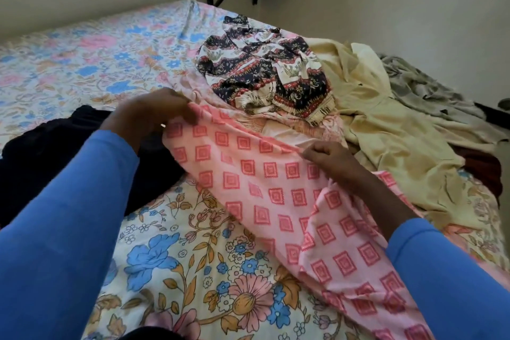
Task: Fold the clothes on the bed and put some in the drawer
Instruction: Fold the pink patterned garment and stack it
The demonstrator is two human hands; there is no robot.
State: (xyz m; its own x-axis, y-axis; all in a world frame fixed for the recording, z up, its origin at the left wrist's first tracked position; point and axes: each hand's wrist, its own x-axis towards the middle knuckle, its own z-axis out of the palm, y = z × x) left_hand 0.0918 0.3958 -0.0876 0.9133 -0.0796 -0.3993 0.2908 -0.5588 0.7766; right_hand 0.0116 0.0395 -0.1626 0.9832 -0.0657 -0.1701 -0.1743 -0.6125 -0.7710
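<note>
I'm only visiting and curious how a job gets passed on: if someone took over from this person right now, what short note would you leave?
Left hand: pinches the upper edge of the pink square-print cloth.
Right hand: pinches the same edge further right.
The cloth lies spread across the floral bed, not yet folded.
Heap beyond it, all crumpled: navy-and-cream patterned garment, pale yellow garment, grey garment.
Dark garment beside the left arm; folded or not, cannot tell.
Done: nothing clearly finished.
Left to do: fold the pink cloth, then the heap; put some in the drawer, which is not in view.
</note>
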